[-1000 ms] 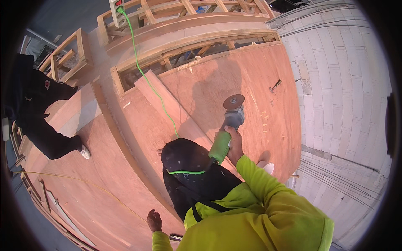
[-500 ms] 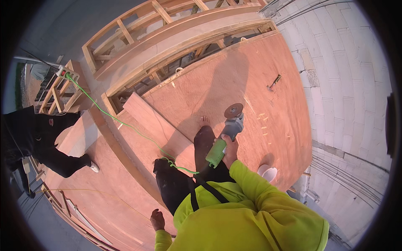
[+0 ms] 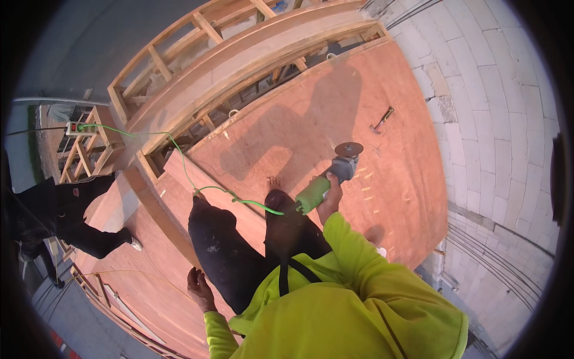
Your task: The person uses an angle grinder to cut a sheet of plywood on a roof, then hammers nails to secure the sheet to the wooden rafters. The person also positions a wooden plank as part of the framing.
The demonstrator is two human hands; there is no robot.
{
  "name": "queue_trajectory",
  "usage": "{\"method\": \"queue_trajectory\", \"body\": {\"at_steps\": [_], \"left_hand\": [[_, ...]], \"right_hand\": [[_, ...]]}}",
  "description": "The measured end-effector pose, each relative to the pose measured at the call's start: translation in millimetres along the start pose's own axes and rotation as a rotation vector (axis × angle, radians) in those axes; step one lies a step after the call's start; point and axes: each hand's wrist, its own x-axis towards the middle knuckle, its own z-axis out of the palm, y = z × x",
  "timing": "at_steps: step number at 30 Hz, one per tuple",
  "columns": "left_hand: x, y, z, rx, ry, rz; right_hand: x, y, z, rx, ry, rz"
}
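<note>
Grip: right hand clasps green-and-grey angle grinder, round brown disc outward, probably for safety
Ease: left hand seemingly empty, fingers loose
Slack: bright-green cable, likely for reach

hammer lying right of centre, pale block wall along the right, open timber frame on the far side, dark-clothed co-worker at left, thin yellow cord near left

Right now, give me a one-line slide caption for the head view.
Right hand grips a green angle grinder above reddish plywood, where a hammer lies farther off.
</note>
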Motion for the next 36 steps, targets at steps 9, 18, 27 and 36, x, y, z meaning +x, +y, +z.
{"method": "queue_trajectory", "body": {"at_steps": [9,18,27,36], "left_hand": [[86,132,53,0.061,-0.122,0.389],[65,271,221,0.105,-0.385,0.816],[26,379,328,0.018,-0.579,0.827],[-4,502,473,-0.066,-0.868,0.438]], "right_hand": [[7,-73,35,0.288,-0.141,-0.072],[-10,-160,58,0.120,-0.173,-0.024],[80,-229,137,-0.172,-0.258,0.124],[187,-318,173,-0.304,-0.320,0.151]]}}
